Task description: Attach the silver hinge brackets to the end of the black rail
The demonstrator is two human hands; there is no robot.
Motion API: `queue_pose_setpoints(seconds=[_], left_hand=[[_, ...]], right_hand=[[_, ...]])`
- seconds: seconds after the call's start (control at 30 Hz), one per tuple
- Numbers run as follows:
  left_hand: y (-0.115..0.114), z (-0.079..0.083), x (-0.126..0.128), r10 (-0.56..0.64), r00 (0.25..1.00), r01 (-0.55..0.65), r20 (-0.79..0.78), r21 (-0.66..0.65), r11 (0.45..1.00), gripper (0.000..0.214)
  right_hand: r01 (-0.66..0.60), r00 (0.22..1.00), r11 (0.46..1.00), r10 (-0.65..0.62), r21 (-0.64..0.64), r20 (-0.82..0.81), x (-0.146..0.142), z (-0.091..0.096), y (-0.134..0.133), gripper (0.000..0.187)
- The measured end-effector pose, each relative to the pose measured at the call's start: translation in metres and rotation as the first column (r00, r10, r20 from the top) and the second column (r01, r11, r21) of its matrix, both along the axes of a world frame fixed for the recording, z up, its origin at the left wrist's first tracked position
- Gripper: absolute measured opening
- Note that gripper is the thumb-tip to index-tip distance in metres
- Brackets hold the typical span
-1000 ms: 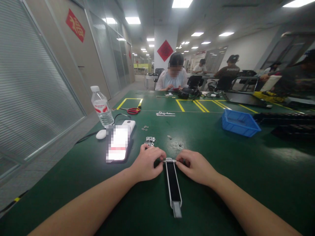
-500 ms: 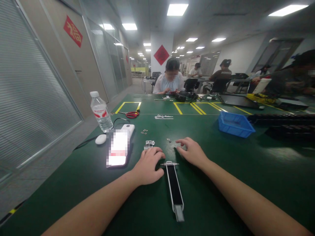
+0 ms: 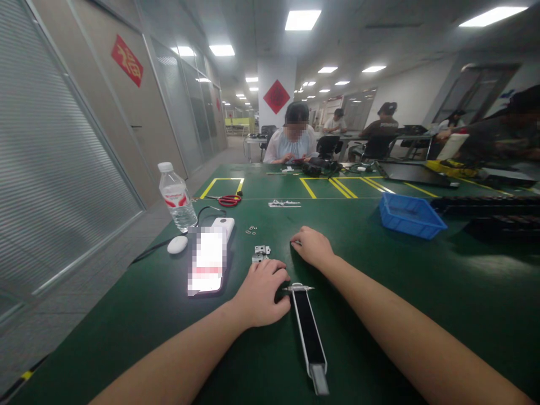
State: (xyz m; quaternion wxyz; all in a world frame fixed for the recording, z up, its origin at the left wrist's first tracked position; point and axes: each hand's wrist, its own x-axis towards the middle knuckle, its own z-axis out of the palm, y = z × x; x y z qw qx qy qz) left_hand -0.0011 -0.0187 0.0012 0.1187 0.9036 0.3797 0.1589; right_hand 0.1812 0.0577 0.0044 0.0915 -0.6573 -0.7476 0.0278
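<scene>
My left hand (image 3: 264, 292) rests on the table with curved fingers, thumb apart from the index finger. Between them is one end of the thin metal crossbar (image 3: 307, 288) on a long white-framed piece with a black strip (image 3: 310, 329). A grey tab (image 3: 319, 379) sticks out of its near end. Silver metal brackets (image 3: 262, 251) lie just beyond my left fingers. Farther forward, my right hand (image 3: 313, 247) is closed, fingertips together and down at the tabletop; what they hold, if anything, is hidden. Several small metal rings or nuts (image 3: 252, 229) lie left of it.
A lit phone (image 3: 208, 259), a white power bank (image 3: 225, 225), a white oval object (image 3: 178, 244) and a water bottle (image 3: 177, 199) stand left. Red-handled scissors (image 3: 230, 200) and thin metal parts (image 3: 283, 203) lie farther back; a blue bin (image 3: 409, 216) is right. A person (image 3: 291, 140) sits opposite.
My right hand has moved left and its spread fingers have closed down where two small metal pieces lay; those are now hidden. My left hand stays by the crossbar. The view has shifted slightly.
</scene>
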Motion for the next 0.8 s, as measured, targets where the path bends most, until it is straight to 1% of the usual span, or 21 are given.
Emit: queue_pose_setpoints(seconds=[0.27,0.5,0.57,0.63,0.73,0.8], left_hand=[[-0.002,0.002,0.002,0.016,1.0,-0.016,-0.019,-0.005,1.0,0.025],[-0.003,0.003,0.002,0.013,1.0,-0.013,-0.016,-0.012,1.0,0.025],[-0.003,0.003,0.002,0.013,1.0,-0.013,-0.014,-0.013,1.0,0.026],[-0.002,0.002,0.001,0.013,1.0,-0.013,-0.011,-0.014,1.0,0.026],[-0.002,0.001,0.0,0.005,1.0,-0.005,-0.004,-0.011,1.0,0.027],[-0.001,0.0,0.0,-0.004,1.0,0.004,0.002,-0.009,1.0,0.028]], right_hand=[[0.01,0.998,0.993,-0.002,-0.121,0.061,-0.004,-0.005,0.013,0.021],[0.003,0.996,0.979,0.014,-0.202,0.083,-0.001,-0.007,0.022,0.028],[-0.019,0.998,0.981,0.031,-0.194,0.062,-0.001,-0.007,0.021,0.027],[-0.051,0.998,0.985,0.056,-0.165,0.024,0.0,-0.006,0.018,0.022],[-0.092,0.994,0.991,0.087,-0.098,-0.06,0.002,-0.002,0.012,0.014],[-0.106,0.986,0.993,0.099,-0.05,-0.133,0.005,0.001,0.007,0.013]])
